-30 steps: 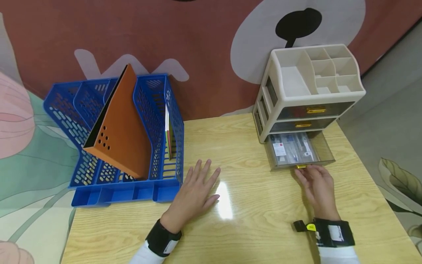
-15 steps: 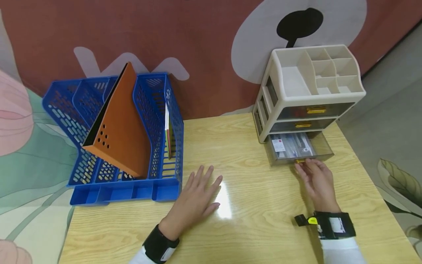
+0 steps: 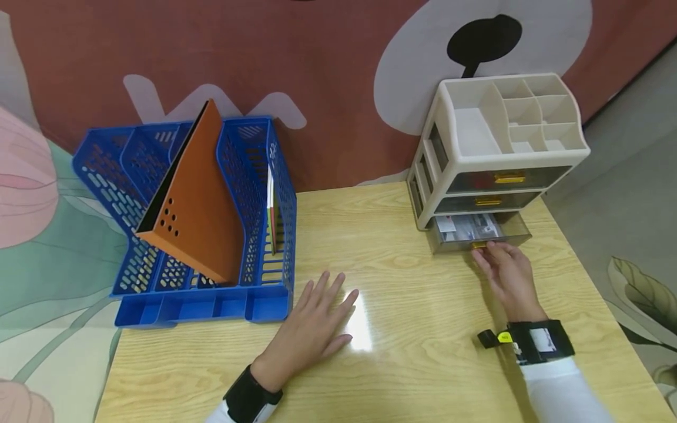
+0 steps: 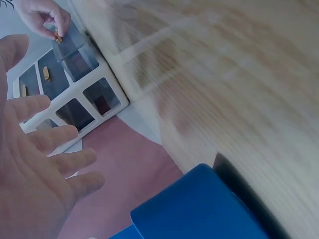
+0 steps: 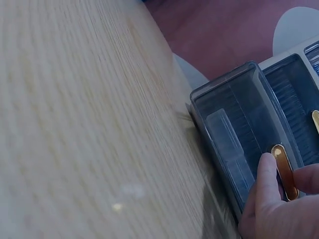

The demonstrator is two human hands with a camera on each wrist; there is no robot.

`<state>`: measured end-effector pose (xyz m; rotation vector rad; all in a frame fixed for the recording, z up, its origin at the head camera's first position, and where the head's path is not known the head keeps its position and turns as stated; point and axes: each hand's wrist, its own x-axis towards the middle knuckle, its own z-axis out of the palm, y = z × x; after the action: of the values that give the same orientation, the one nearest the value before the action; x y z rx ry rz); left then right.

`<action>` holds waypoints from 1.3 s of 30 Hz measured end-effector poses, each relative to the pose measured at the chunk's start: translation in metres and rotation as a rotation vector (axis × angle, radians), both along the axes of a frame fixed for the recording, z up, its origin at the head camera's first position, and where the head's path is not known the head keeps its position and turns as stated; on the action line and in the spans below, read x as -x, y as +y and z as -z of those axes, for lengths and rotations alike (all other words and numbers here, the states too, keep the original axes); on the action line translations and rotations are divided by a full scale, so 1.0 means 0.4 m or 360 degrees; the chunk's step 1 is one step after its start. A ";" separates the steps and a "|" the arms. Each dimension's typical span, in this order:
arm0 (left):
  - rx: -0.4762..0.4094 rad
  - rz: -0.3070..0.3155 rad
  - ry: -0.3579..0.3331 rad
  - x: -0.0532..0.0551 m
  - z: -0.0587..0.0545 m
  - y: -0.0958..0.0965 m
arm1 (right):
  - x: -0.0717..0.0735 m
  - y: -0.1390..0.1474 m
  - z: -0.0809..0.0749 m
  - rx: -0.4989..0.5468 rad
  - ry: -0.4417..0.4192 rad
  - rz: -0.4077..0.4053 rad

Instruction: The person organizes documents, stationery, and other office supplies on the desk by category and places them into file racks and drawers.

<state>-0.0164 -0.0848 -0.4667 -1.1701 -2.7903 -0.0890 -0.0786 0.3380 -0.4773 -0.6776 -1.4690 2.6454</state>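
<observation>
My right hand [image 3: 512,283] pinches the gold handle [image 5: 285,173] of the bottom drawer [image 3: 452,245], thumb on one side and fingertip on the other. This smoky see-through drawer juts partway out of a white desktop drawer organizer [image 3: 455,154]. Inside it lie clear plastic packets [image 3: 471,228], one with a white label. My left hand [image 3: 309,332] holds nothing, its fingers spread low over the wooden table beside the blue file rack [image 3: 206,308]. In the left wrist view that palm [image 4: 30,184] and its straight fingers show, with the organizer behind them.
An orange folder [image 3: 203,205] leans in the blue rack, and thin booklets [image 3: 272,217] stand in its right slot. Two upper drawers [image 3: 489,202] of the organizer are closed. A patterned cloth [image 3: 338,88] hangs behind the wooden table [image 3: 402,376].
The bottom drawer has slid farther into the organizer, my right hand moving away from me with its handle. My left hand has shifted slightly toward me.
</observation>
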 end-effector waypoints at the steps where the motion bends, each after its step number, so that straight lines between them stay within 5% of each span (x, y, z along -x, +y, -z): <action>1: -0.0002 -0.0003 0.0003 -0.001 0.000 -0.001 | 0.006 0.002 0.000 -0.0003 0.0003 -0.0007; 17: -0.0047 -0.0084 0.0002 -0.007 -0.004 -0.023 | 0.095 0.009 -0.014 -0.0030 -0.0094 -0.0061; 39: -0.0062 -0.0147 -0.0080 -0.005 -0.003 -0.030 | 0.134 0.027 0.000 -0.0069 -0.0085 0.0016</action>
<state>-0.0143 -0.0967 -0.4653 -1.0429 -2.8673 -0.1663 -0.1320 0.3490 -0.4775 -0.7561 -1.5268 2.5996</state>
